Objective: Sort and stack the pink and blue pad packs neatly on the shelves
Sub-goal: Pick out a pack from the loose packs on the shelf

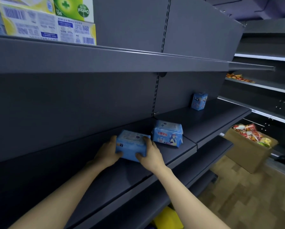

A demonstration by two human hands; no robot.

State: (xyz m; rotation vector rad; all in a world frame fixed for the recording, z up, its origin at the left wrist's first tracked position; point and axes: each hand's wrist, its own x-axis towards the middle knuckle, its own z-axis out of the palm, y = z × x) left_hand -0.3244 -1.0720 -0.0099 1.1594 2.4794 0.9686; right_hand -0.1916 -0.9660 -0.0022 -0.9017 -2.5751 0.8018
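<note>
A blue pad pack (131, 145) lies on the dark grey shelf (105, 172), held between both hands. My left hand (107, 152) grips its left end, thumb at the front corner. My right hand (150, 154) grips its right end, fingers curled over the top. Just right of it, a second blue pad pack (168, 133) with a cartoon figure lies flat on the same shelf. A third small blue pack (198, 101) stands upright far back on the right shelf section. No pink pack is in view.
The shelf above (105, 58) carries yellow and green soap boxes (47, 20) at the left. A cardboard box of snack packets (252, 146) sits on the wooden floor at the right. A yellow item (169, 219) shows below the shelf edge.
</note>
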